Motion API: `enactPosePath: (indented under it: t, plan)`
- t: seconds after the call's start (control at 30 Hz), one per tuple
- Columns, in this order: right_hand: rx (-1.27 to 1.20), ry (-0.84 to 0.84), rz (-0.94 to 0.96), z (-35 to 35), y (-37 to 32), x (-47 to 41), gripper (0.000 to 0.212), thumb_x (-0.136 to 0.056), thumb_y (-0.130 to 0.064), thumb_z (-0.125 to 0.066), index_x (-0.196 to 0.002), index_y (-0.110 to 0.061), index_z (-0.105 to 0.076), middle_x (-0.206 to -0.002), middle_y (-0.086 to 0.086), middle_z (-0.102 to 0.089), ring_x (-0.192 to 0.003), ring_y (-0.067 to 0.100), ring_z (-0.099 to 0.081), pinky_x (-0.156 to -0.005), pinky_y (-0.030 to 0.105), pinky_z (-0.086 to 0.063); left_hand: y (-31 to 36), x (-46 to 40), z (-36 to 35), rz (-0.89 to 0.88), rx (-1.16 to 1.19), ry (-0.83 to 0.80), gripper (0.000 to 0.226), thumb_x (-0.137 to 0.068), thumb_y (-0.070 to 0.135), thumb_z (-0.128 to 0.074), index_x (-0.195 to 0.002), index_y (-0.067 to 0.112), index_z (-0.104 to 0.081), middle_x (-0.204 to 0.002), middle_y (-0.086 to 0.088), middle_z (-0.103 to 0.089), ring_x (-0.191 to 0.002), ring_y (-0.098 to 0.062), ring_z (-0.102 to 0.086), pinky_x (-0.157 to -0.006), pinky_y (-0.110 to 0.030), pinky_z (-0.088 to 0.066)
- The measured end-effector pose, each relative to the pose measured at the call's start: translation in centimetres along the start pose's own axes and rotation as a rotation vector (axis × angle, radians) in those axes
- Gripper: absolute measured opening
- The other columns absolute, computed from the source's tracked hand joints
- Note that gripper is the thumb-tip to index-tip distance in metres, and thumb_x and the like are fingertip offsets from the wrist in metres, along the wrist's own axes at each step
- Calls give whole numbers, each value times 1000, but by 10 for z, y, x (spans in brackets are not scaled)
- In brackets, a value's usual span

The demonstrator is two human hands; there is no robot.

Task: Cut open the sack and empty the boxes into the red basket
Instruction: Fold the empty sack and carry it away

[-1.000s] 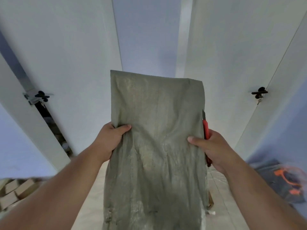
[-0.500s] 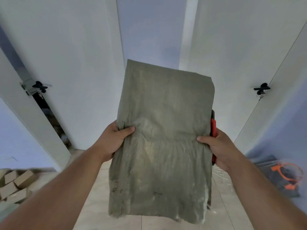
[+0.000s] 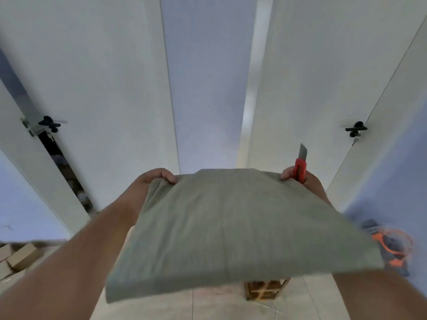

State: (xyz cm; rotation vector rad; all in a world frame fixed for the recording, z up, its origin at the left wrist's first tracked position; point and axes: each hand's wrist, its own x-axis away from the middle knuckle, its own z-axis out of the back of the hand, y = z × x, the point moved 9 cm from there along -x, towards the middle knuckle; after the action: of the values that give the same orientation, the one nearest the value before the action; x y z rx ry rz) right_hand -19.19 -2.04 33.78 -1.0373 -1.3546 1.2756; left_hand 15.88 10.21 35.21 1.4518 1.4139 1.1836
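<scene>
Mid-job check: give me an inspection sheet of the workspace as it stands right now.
Surface: pale tiled floor, bare where visible.
Job's things: grey-green sack held out flat, looks limp; red box cutter with blade extended, pointing up; red basket not seen; a slatted wooden item shows below the sack, unclear what.
Clutter: cardboard boxes on floor at far left; blurred dark and orange object at right.
Grip: left hand clasps the sack's far left corner; right hand clasps the far right corner together with the cutter.
Cables: nothing seen.
Surroundings: white doors with black handles, left and right; left door ajar.
</scene>
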Motion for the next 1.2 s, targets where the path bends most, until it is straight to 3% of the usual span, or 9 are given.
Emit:
enactPosePath:
  t: [0.17, 0.27, 0.37, 0.53, 0.6, 0.7, 0.87, 1.07, 1.2]
  plan:
    - [60, -148, 62, -9, -32, 7, 17, -97, -13, -71, -100, -25, -82, -95, 4, -82, -88, 23, -78, -79, 36, -58, -9, 5, 8, 36, 35, -30, 38, -96, -2, -53, -120, 21, -71, -99, -14, -77, -76, -24, -72, -68, -34, -62]
    - [115, -268, -19, -15, -30, 16, 14, -99, -5, -67, -100, -10, -79, -82, 4, -80, -69, 16, -76, -58, 24, -59, -3, 9, 15, 39, -16, -10, 35, -89, -7, -59, -93, 20, -80, -90, -10, -77, -72, -22, -72, -64, -31, -63]
    - [56, -256, -16, -12, -29, 11, 20, -97, 9, -62, -85, -7, -68, -81, 6, -80, -71, 19, -75, -57, 25, -60, 0, 7, 27, 53, -228, 44, 59, -96, -18, -41, -63, 19, -73, -75, -8, -69, -66, -21, -62, -54, -23, -56]
    - [75, -209, 61, -19, -30, 8, 32, -96, 15, -58, -79, -12, -61, -95, 7, -83, -87, 22, -79, -81, 39, -60, -7, 13, 38, 84, -271, 49, 45, -94, -16, -49, -81, 12, -81, -95, -10, -77, -84, -24, -72, -67, -24, -61]
    - [131, -174, 108, -20, -36, 7, 34, -95, 11, -63, -75, -16, -64, -102, 16, -81, -92, 32, -77, -88, 45, -56, -20, 19, 40, 170, -218, -33, 23, -78, -6, -68, -94, 3, -81, -109, -16, -76, -96, -27, -74, -79, -31, -63]
    - [189, -153, 148, -27, -45, 8, 37, -95, 8, -65, -72, -20, -66, -111, 25, -75, -97, 40, -74, -91, 51, -57, -39, 26, 39, 319, -332, -136, 54, -56, 30, -93, -99, 7, -71, -103, -13, -71, -94, -28, -69, -91, -43, -59]
    - [247, -237, 164, -57, -57, 16, 32, -96, 0, -66, -74, -23, -66, -108, 17, -80, -93, 30, -76, -88, 41, -57, -44, 16, -3, 405, -1239, -201, 75, -63, 82, -74, -128, 51, -57, -123, 28, -67, -118, -3, -61, -108, -36, -45]
    - [381, -425, 163, -93, -54, 26, 37, -92, -1, -67, -68, -29, -69, -106, 10, -80, -105, 34, -75, -100, 48, -58, -27, -4, -84, 155, -1129, -218, 44, -71, 52, -85, -109, 43, -64, -110, 23, -70, -104, 1, -67, -92, -30, -56]
    - [452, -426, 177, -102, -55, 37, 25, -96, -11, -70, -84, -31, -77, -103, -3, -81, -99, 13, -76, -94, 31, -58, -51, -10, -110, 151, -1013, -223, 24, -78, 37, -82, -101, 36, -73, -95, 16, -79, -88, -2, -74, -82, -26, -59]
